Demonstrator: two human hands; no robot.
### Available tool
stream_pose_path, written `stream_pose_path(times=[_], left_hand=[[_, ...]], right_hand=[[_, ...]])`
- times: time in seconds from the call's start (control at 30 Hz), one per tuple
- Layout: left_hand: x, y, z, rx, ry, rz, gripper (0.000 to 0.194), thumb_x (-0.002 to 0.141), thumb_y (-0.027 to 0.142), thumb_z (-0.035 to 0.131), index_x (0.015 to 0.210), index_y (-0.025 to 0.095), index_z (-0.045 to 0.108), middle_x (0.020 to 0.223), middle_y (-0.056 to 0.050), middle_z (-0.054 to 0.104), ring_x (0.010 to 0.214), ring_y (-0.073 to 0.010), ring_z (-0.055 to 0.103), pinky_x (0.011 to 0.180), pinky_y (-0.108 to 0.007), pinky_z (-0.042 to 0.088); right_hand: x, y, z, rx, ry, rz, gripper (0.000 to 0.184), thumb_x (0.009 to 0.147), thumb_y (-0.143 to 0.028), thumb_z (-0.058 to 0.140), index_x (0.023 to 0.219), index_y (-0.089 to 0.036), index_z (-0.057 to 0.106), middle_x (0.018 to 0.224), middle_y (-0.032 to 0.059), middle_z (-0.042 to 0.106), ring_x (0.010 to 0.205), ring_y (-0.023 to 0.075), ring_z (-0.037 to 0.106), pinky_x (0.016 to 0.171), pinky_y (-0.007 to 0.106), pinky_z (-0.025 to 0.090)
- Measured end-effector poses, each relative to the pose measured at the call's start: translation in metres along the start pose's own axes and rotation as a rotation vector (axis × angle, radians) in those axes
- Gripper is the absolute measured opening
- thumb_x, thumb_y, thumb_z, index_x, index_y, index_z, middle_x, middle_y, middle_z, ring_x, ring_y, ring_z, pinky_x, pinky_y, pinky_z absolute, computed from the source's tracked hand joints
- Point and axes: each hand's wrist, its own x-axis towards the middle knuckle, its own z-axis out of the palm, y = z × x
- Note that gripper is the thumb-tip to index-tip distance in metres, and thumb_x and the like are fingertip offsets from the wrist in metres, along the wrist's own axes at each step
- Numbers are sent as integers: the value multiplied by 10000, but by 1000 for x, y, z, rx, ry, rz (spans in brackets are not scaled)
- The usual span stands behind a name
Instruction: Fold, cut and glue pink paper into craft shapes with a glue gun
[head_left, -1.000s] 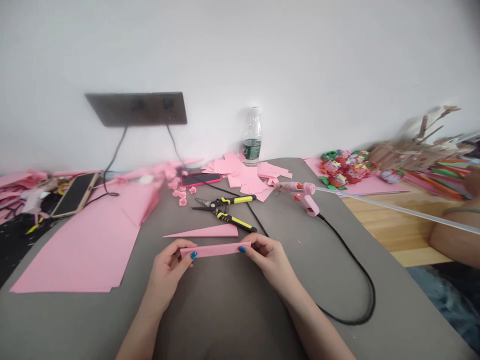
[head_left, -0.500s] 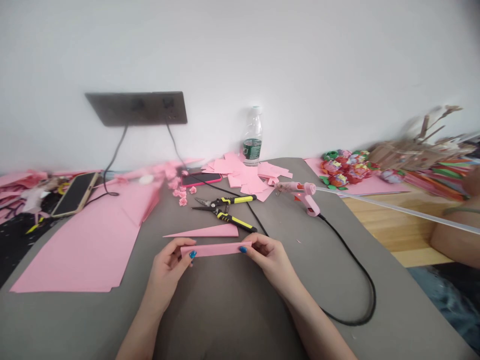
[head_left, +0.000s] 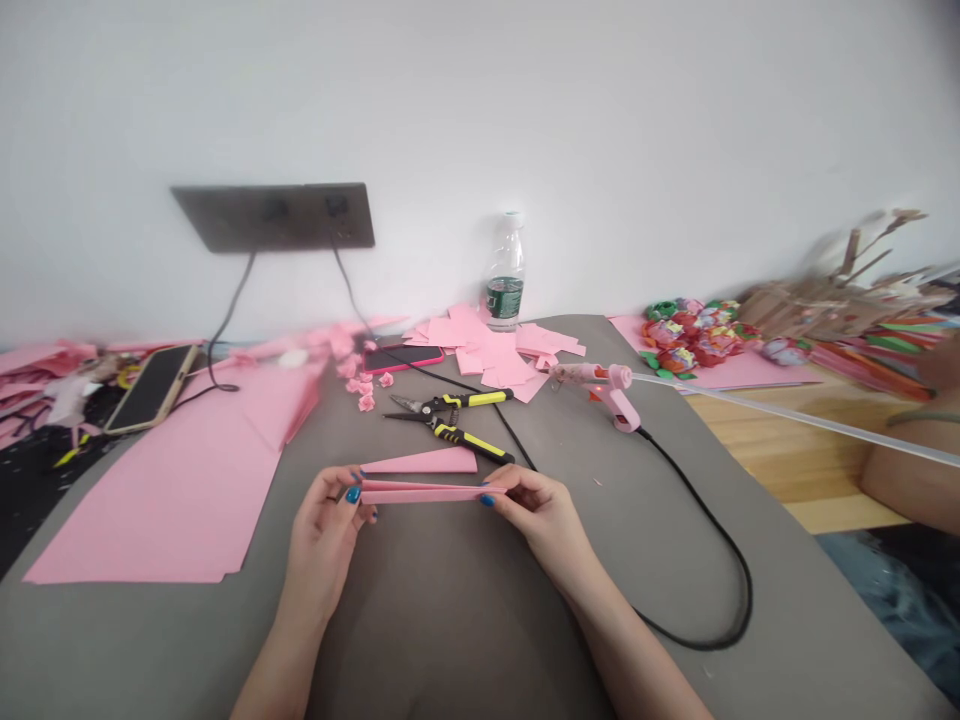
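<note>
Between my two hands stretches a folded strip of pink paper [head_left: 424, 494], its layers parted toward the left end. My left hand [head_left: 328, 525] has thumb and fingers at that left end, closed on the paper's edge. At the other end, my right hand [head_left: 536, 505] pinches the strip between thumb and forefinger. Just beyond it lies a pink paper wedge [head_left: 431, 461], its left tip hidden behind my left fingers. Behind that rest yellow-and-black snips [head_left: 450, 418] with their blades apart.
Large pink sheets [head_left: 172, 500] and a phone [head_left: 152, 388] lie left. Pink scraps surround a bottle [head_left: 505, 285] at the wall. A corded pink glue gun [head_left: 619, 395] sits right, near paper flowers [head_left: 697, 335]. Another person's arm [head_left: 911, 465] is at the far right.
My left hand has shifted slightly left and its thumb has moved up to the strip's end. The strip's layers now gape apart there. My right hand stays nearly still.
</note>
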Motion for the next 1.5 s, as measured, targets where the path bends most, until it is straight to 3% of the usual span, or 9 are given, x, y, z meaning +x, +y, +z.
stream_pose_path(times=[0.3, 0.53, 0.7, 0.8, 0.97, 1.1, 1.37, 1.5], left_hand=[[-2, 0, -1, 60, -50, 70, 250, 789, 425, 825, 851, 212, 710, 889, -16, 597, 696, -107, 582, 638, -208, 530], [-1, 1, 0, 125, -75, 133, 249, 796, 382, 826, 812, 203, 654, 944, -25, 598, 721, -108, 569, 639, -203, 540], [-2, -4, -4, 162, -42, 189, 234, 792, 348, 831, 798, 203, 647, 957, -37, 609, 844, -139, 597, 667, -182, 548], [-2, -7, -5, 188, -11, 218, 217, 782, 336, 838, 890, 218, 692, 981, -44, 627, 889, -151, 618, 694, -187, 559], [-3, -6, -3, 302, -69, 317, 160, 844, 277, 772, 999, 245, 749, 1079, -60, 621, 1042, -182, 624, 877, -256, 575], [-4, -4, 0, 357, -70, 401, 123, 878, 234, 728, 989, 270, 765, 1144, -67, 618, 1127, -189, 598, 907, -248, 563], [-8, -5, -2, 392, -46, 422, 210, 892, 231, 715, 1078, 303, 781, 1132, -50, 590, 1063, -158, 602, 898, -210, 541], [-7, -3, -2, 374, -62, 392, 56, 882, 249, 726, 923, 259, 762, 1050, -50, 600, 1025, -167, 607, 879, -224, 544]], right_hand=[[0, 1, 0, -11, 24, -17, 323, 748, -511, 828, 707, -206, 730, 764, 57, 738, 712, 189, 654, 638, 288, 511], [0, 0, 1, -21, 42, -8, 338, 734, -525, 832, 707, -205, 723, 764, 55, 731, 707, 188, 647, 644, 293, 515], [-1, -1, 2, -24, 61, 1, 343, 732, -521, 834, 707, -200, 716, 745, 44, 710, 691, 174, 619, 627, 276, 493], [-1, -2, 3, -27, 58, 5, 364, 727, -540, 833, 700, -199, 711, 748, 48, 711, 696, 178, 619, 629, 279, 494], [-1, -3, 4, -35, 61, 3, 387, 727, -567, 824, 697, -199, 709, 745, 56, 712, 695, 189, 617, 628, 291, 491], [-1, -2, 4, -41, 72, -2, 376, 751, -560, 808, 706, -201, 707, 730, 49, 696, 690, 187, 600, 620, 287, 474], [-1, -2, 5, -30, 84, -18, 342, 766, -523, 803, 706, -204, 694, 738, 45, 692, 708, 187, 601, 636, 286, 475], [-2, -1, 5, -34, 84, -23, 340, 766, -523, 803, 711, -204, 699, 737, 49, 697, 709, 190, 607, 639, 289, 479]])
